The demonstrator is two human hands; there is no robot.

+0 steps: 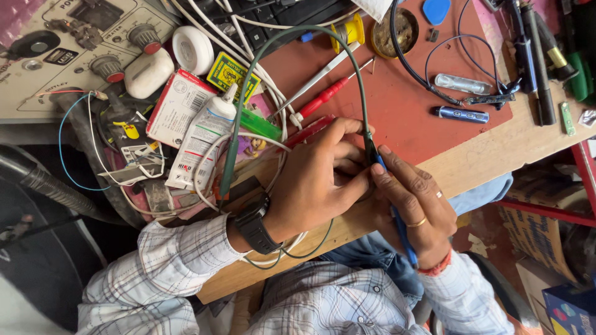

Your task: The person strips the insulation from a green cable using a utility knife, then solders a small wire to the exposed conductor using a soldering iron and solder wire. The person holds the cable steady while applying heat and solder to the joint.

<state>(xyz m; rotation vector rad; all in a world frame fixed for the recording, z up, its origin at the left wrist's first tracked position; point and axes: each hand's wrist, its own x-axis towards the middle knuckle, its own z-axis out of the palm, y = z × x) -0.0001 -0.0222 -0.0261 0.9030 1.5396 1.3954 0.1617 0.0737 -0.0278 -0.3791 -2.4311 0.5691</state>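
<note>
My left hand (316, 183) is curled over a small object at the bench's front edge; the fingers hide what it is. A black watch (253, 223) sits on that wrist. My right hand (416, 205) pinches a blue-handled tool (403, 239) like a pen, its tip pressed against my left fingers. A dark green cable (292, 31) arches from a green probe (228, 164) down to the spot where both hands meet. Rings show on my right fingers, and a red thread circles that wrist.
A red mat (410, 118) covers the wooden bench (484, 161). On it lie a red screwdriver (320, 99), a solder spool (349, 30), a flux tin (400, 31), a blue pen-like tool (462, 114) and black leads. A glue tube (202, 136), boxes and a power supply (68, 43) crowd the left.
</note>
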